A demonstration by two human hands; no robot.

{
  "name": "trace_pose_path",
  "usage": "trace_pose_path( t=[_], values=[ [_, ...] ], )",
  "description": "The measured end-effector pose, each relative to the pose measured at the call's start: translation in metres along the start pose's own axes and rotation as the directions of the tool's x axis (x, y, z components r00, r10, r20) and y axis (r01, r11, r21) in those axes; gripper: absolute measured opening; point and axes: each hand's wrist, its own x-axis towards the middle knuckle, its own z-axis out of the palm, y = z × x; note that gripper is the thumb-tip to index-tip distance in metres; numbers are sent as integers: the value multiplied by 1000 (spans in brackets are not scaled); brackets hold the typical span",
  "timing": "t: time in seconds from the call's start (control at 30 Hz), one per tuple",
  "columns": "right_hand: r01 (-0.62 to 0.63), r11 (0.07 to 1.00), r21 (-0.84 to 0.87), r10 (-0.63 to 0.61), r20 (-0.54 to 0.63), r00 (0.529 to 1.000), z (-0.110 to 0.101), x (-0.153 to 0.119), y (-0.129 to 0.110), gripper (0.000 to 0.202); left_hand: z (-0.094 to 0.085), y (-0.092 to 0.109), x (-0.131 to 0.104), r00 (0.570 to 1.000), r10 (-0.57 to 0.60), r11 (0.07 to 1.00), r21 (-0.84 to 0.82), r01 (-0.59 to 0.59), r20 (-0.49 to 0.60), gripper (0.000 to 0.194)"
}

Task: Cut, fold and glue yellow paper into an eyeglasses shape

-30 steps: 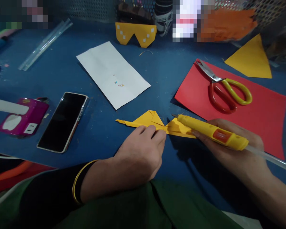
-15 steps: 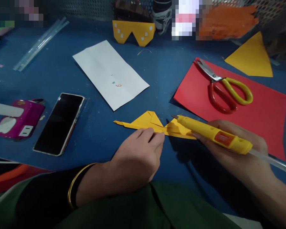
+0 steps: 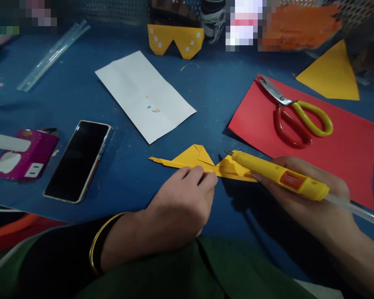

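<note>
A folded yellow paper (image 3: 191, 157) with two peaks lies low in the middle of the blue table. My left hand (image 3: 183, 199) is closed on its near edge, fingertips pressed together. My right hand (image 3: 308, 199) is wrapped round a yellow glue gun (image 3: 277, 172), whose dark nozzle points left over the paper's right part. A clear glue stick (image 3: 357, 210) runs out of the gun's rear. The right hand's fingertips are at the paper's right end. A white sheet (image 3: 140, 87) with small coloured marks lies beyond the left hand.
Scissors (image 3: 285, 101) lie on a red sheet (image 3: 345, 158) at the right, near a yellow paper piece (image 3: 333, 77). At left are a phone (image 3: 77, 162), a purple device (image 3: 39, 145) and clear sticks (image 3: 54, 56). A yellow mask shape (image 3: 174, 37) stands at the back.
My left hand has shifted very slightly right along the paper's edge. The view has moved a little; the glue gun and right hand look the same.
</note>
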Motion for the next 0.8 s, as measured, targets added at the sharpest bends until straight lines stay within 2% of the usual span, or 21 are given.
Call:
trace_pose_path(
  t=[0.2,0.6,0.8],
  values=[
    [-3,1000,-11,3,5,1000,-1,2,-2,11,-1,0,1,990,-28,998,48,35,-135,31],
    [-42,998,-43,43,35,998,-1,1,-1,14,-1,0,0,987,-32,999,12,34,-158,32],
    [-21,999,-31,21,20,1000,-3,1,-1,11,0,-1,-1,984,-32,999,12,35,-174,37]
  ],
)
